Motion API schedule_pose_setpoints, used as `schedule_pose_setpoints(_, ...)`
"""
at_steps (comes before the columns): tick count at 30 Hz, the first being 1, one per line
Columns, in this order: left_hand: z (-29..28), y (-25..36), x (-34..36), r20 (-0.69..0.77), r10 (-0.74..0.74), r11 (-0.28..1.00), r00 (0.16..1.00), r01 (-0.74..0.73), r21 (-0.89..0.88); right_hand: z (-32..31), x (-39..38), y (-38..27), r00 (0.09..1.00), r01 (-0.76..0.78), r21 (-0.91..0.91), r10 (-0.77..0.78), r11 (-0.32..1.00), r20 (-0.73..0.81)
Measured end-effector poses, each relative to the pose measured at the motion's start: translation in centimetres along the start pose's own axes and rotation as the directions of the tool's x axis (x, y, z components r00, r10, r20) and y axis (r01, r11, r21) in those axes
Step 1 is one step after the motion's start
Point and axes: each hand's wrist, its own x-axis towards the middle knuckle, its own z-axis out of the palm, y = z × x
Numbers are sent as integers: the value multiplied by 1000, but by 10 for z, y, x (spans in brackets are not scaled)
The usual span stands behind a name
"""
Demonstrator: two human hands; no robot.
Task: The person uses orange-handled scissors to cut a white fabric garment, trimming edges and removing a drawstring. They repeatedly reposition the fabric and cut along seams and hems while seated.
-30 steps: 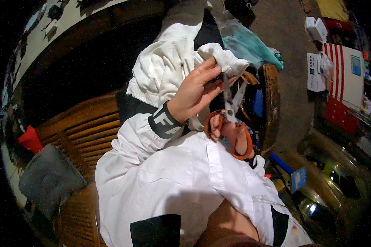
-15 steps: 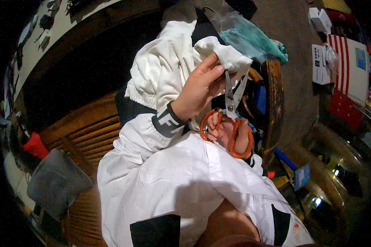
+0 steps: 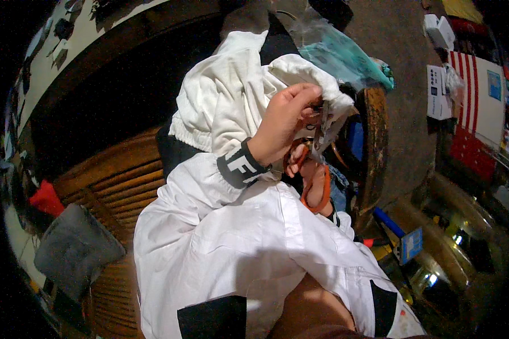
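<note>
My left hand (image 3: 281, 125), in a white sleeve with a black cuff, pinches the edge of a white cloth garment (image 3: 226, 101) bunched up in front of me. Just below it, my right hand (image 3: 318, 182) has its fingers through the orange handles of a pair of scissors (image 3: 314, 169). The metal blades point up at the cloth edge beside my left fingers. Most of my right hand is hidden behind the left wrist and the sleeve.
A brown wooden slatted seat (image 3: 104, 186) lies at the left with a grey cushion (image 3: 73, 248) and a red item (image 3: 45, 199). A teal plastic bag (image 3: 345, 56) sits behind the cloth. A round wooden rim (image 3: 373, 147) and white boxes (image 3: 438, 85) are at the right.
My left hand has shifted slightly right along the cloth edge, keeping its pinch. The scissors stay under it with the blades at the cloth.
</note>
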Motion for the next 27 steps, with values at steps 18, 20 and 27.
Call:
schedule_pose_setpoints(18,6,-28,15,-86,334,929,938,-313,196,10,-9,-2,987,-98,297,131,950,-94)
schedule_pose_setpoints(20,5,-24,14,-82,273,945,959,-251,210,15,-10,-6,985,-119,396,158,911,-68)
schedule_pose_setpoints(27,4,-13,18,-50,212,949,976,-193,248,5,-9,-14,982,-191,256,189,948,33)
